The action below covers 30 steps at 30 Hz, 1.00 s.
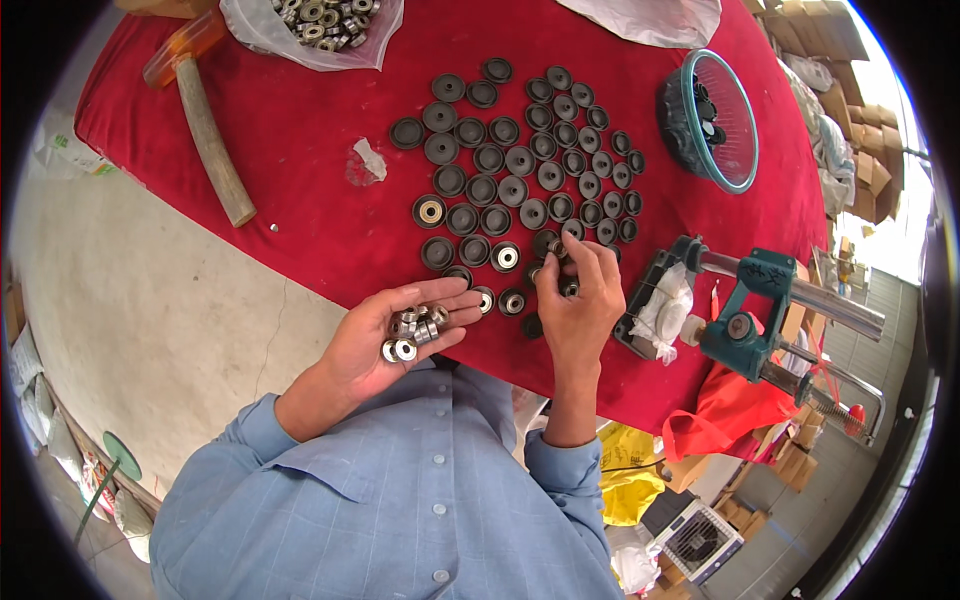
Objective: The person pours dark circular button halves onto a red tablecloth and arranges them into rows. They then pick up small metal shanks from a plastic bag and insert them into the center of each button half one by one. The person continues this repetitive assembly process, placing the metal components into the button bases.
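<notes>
My left hand [358, 338] is palm up and cupped around several small steel ball bearings [404, 348]. Just to its right, my right hand [585, 308] is bent down over the near rows of black round caps [489, 158]. Its thumb and fingers pinch a ball bearing [557, 246], partly hidden by the fingertips, above one of the caps. Some caps near my hands have a shiny bearing [505, 256] seated in the middle. At the left end of a row, another cap holds a brass-toned ring [430, 211]. Most other caps show bare centres.
A wooden-handled mallet [212, 140] lies at the left on the red cloth [310, 170]. Behind stands a plastic bag [375, 35] of bearings. At the right are a clear green-rimmed basin [750, 130] with black parts and a green hand press [755, 290], with a white plastic-wrapped bundle [665, 312] beside it.
</notes>
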Each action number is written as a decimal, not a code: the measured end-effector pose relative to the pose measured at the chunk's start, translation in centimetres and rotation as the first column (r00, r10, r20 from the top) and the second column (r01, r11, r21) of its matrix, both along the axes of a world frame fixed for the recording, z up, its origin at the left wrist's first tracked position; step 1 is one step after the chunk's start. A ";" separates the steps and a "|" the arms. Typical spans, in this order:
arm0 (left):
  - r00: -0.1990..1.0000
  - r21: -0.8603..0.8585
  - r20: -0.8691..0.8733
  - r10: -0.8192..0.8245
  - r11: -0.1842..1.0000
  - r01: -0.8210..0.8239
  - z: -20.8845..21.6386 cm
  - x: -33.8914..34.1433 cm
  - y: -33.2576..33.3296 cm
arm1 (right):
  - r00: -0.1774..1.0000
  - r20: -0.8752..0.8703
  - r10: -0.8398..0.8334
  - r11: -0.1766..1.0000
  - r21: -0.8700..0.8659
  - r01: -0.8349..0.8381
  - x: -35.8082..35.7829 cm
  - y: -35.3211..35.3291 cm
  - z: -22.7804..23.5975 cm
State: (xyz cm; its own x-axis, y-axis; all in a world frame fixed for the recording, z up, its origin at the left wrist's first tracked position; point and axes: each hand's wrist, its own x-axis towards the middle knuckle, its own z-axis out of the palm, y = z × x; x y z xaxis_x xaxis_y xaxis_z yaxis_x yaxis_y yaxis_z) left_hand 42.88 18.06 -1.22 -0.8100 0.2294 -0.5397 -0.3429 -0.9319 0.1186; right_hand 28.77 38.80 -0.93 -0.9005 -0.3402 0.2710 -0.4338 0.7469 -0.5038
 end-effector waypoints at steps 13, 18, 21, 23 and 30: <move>1.000 -0.007 0.005 0.017 1.000 -0.017 -0.1 0.1 0.1 | 0.963 -0.191 0.188 0.969 0.198 -0.150 0.4 -0.1 -0.3; 1.000 -0.007 0.013 0.023 1.000 -0.023 0.0 0.0 0.3 | 0.951 -0.213 0.222 0.919 0.373 -0.131 1.8 -0.4 -0.7; 1.000 0.002 0.016 0.026 1.000 -0.026 -0.1 0.0 0.2 | 0.952 -0.227 0.206 0.923 0.369 -0.111 2.1 -0.4 -1.1; 0.999 0.013 0.011 0.046 0.999 -0.046 0.0 0.3 0.1 | 0.961 -0.199 0.193 0.926 0.362 -0.111 2.1 -0.8 -0.5; 0.990 0.138 -0.054 0.128 0.983 -0.120 -1.1 0.7 0.3 | 0.910 0.080 0.406 0.909 -0.138 -0.394 5.1 -2.2 3.1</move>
